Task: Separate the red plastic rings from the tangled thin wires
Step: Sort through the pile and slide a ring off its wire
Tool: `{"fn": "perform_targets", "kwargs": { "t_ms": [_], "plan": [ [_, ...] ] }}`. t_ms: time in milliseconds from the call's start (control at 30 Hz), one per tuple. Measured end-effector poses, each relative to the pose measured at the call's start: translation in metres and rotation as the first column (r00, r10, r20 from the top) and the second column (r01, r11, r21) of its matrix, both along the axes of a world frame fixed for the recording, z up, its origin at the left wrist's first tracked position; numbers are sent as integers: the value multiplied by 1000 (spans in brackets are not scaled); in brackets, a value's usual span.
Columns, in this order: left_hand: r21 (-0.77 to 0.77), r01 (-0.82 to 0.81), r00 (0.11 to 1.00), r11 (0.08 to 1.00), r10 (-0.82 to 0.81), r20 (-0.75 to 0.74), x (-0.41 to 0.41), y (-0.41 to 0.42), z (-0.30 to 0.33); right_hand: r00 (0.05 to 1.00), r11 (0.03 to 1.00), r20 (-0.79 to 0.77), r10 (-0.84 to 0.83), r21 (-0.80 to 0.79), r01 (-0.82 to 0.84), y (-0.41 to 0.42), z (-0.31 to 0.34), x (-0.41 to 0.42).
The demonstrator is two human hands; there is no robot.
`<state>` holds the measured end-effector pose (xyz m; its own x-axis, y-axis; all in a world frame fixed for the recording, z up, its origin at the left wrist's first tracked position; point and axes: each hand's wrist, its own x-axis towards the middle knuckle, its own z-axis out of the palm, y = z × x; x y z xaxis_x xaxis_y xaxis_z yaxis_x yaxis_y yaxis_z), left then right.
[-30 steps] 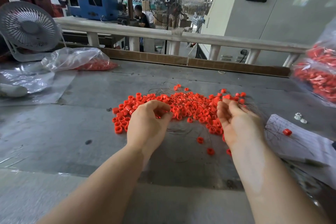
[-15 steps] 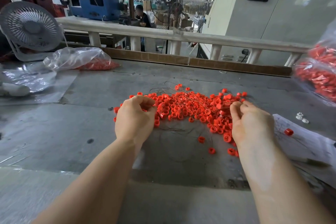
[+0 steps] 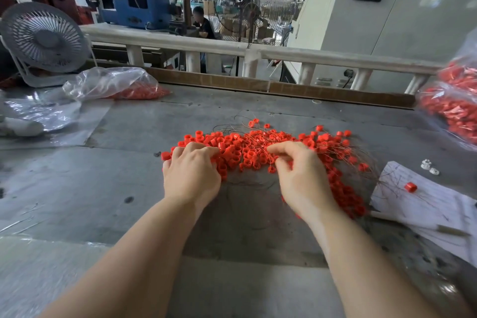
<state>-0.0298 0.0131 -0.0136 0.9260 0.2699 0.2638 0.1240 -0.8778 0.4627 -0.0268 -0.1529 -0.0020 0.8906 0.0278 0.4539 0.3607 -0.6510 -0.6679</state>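
a worn grey table (image 3: 77,188) carries a heap of red plastic rings (image 3: 247,147) tangled with thin wires (image 3: 361,160) at its middle. a clear bag of red rings (image 3: 116,84) and a small white fan (image 3: 44,39) sit at the far left, another filled bag (image 3: 454,108) at the right edge, and a sheet of paper (image 3: 423,201) with one loose ring (image 3: 411,186) on it.

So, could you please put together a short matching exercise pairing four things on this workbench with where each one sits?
Things:
1. desk fan
2. clear bag of red rings
3. lone red ring
4. pile of red rings

Places:
A. on the white paper at the right
B. far left corner
C. under both hands, tangled with thin wires
D. left rear, just right of the fan

Pairs: 1-B, 2-D, 3-A, 4-C
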Motion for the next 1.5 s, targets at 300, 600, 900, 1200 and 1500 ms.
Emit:
{"fn": "perform_targets", "kwargs": {
  "t_ms": [300, 600, 900, 1200, 1500],
  "plan": [
    [-130, 97, 989, 987, -81, 125, 0, -2, 1, 993, 900, -47, 112, -420, -122, 2, -13, 2],
    [-170, 113, 982, 979, -84, 169, 1, -2, 2, 997, 897, -8, 73, -437, -69, 4, -14, 2],
    [-249, 102, 974, 963, -46, 223, 2, -4, 2, 999, 933, 7, -52, -357, 51, -2, -11, 2],
    [-368, 173, 954, 914, -63, 294, 0, -4, 4, 997, 945, -25, -70, -322, 58, -2, -9, 1],
    [-449, 325, 931, 832, -198, 308, -3, -12, 8, 998, 986, -18, 56, -156, -58, 4, -3, -5]
  ]
}}
